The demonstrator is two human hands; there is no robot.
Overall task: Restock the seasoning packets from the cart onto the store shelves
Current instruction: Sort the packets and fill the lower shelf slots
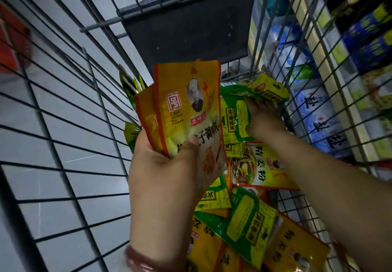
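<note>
I look down into a wire shopping cart (pixel 70 110) holding a heap of seasoning packets (pixel 250 225) in yellow, orange and green. My left hand (pixel 167 165) holds two or three yellow-orange packets (pixel 188 110) upright above the cart, thumb pressed across their front. My right hand (pixel 262 119) reaches deeper into the cart and grips green-yellow packets (pixel 265 90) at the far end of the heap; its fingertips are hidden under them.
Store shelves (pixel 331 93) run along the right outside the cart, stocked with blue-white salt bags (pixel 320 121) and dark blue-yellow boxes (pixel 369 44). The cart's dark folding seat flap (pixel 186 29) stands at the far end. Grey tiled floor (pixel 53 148) lies to the left.
</note>
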